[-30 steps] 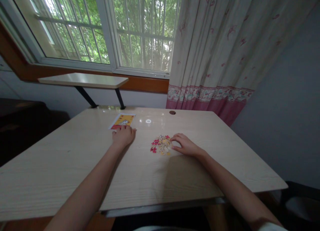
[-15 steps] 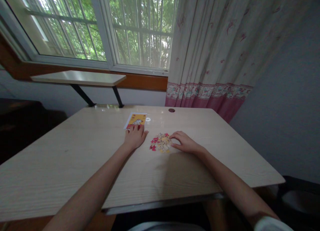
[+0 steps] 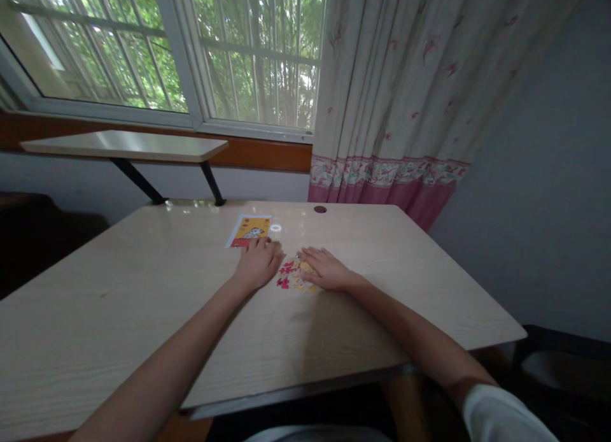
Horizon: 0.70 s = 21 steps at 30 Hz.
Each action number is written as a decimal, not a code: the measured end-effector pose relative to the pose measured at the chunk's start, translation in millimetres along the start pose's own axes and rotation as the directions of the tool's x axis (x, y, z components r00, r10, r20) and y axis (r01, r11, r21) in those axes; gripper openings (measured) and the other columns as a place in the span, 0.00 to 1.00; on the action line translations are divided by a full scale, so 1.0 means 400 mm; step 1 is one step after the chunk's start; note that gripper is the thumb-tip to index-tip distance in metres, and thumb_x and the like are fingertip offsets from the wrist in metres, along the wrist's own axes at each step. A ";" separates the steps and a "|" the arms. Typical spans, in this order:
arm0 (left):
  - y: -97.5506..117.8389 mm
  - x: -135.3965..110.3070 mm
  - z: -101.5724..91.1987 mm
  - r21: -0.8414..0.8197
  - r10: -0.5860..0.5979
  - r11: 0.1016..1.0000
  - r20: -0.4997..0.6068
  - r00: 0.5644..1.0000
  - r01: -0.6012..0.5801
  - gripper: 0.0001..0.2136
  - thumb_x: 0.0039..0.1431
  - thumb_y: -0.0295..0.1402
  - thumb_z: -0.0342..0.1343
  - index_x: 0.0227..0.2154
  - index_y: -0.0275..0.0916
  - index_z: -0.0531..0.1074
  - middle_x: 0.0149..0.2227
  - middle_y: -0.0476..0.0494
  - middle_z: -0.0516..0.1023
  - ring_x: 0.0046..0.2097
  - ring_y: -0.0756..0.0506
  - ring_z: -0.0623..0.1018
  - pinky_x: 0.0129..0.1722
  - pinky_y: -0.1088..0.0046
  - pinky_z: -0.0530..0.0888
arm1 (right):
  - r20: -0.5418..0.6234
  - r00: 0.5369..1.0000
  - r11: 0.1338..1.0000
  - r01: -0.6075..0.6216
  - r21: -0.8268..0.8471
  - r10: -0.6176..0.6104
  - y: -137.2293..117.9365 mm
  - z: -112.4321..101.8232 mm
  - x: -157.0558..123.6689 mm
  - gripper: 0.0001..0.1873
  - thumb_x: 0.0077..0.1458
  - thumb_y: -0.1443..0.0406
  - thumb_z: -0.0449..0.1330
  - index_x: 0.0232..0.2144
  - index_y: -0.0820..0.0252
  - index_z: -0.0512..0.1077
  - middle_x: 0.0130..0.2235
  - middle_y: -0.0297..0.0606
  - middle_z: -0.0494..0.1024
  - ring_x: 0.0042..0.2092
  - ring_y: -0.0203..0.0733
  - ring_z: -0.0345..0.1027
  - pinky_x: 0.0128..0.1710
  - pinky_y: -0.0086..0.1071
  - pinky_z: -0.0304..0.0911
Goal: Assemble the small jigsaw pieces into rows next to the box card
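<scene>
Red, yellow and white puzzle pieces (image 3: 287,279) lie in a small loose heap near the middle of the pale wood-grain table (image 3: 143,314).

Change noted: a second ago my left hand (image 3: 260,263) was well apart from the heap, resting at the near edge of the picture card (image 3: 249,230). It has since come across with the card ahead of it. It now lies palm down just beside the heap's left side, fingers loosely spread and gripping nothing. The fingertips reach the card's near edge; I cannot tell whether they touch it.

My right hand (image 3: 324,270) had only its fingertips at the heap's right edge. It has since slid leftward and now lies flat over the right part of the pieces, fingers stretched toward the left hand. Some pieces are hidden under it, and I cannot tell whether any is pinched beneath.

Reading: the heap is now penned between both hands, with only its left and near edges showing. The card sits just beyond it, closer to the cable hole (image 3: 320,209) than before.

Surroundings: a small shelf (image 3: 124,146) on black brackets stands behind the table, below the barred window (image 3: 238,47). A flowered curtain (image 3: 391,111) with a pink hem hangs to the right.
</scene>
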<state>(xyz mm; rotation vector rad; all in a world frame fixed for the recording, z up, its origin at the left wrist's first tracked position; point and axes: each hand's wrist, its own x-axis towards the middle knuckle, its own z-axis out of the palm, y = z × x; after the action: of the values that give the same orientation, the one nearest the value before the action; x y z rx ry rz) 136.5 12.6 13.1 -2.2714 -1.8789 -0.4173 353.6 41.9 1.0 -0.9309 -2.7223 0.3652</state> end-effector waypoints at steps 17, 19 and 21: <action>0.069 -0.022 0.020 -0.419 0.420 0.817 -0.040 0.907 -0.396 0.11 0.60 0.30 0.44 0.38 0.36 0.72 0.36 0.41 0.72 0.41 0.45 0.70 0.43 0.68 0.67 | -0.108 0.989 0.994 0.106 0.039 -0.102 0.003 -0.017 -0.052 0.22 0.55 0.57 0.53 0.49 0.62 0.66 0.47 0.43 0.72 0.49 0.43 0.61 0.52 0.36 0.54; 0.064 -0.020 0.014 -0.435 0.438 0.804 -0.029 0.898 -0.406 0.11 0.60 0.29 0.44 0.37 0.36 0.72 0.36 0.41 0.73 0.41 0.45 0.70 0.43 0.69 0.67 | -0.119 0.986 0.991 0.122 0.057 -0.115 0.013 -0.021 -0.054 0.21 0.55 0.58 0.53 0.49 0.63 0.66 0.46 0.43 0.72 0.49 0.42 0.62 0.52 0.35 0.54; 0.058 -0.018 0.008 -0.445 0.443 0.799 -0.021 0.896 -0.406 0.11 0.60 0.29 0.44 0.37 0.36 0.72 0.35 0.41 0.73 0.40 0.45 0.70 0.43 0.69 0.67 | -0.131 0.985 0.990 0.124 0.072 -0.114 0.021 -0.023 -0.054 0.19 0.56 0.59 0.53 0.47 0.62 0.68 0.45 0.42 0.73 0.47 0.41 0.63 0.50 0.34 0.55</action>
<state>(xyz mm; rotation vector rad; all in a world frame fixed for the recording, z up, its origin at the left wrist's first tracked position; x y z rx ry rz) 158.2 2.4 9.0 -2.9498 -1.3244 -0.7447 377.8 36.3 4.0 -0.7401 -2.6118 0.3753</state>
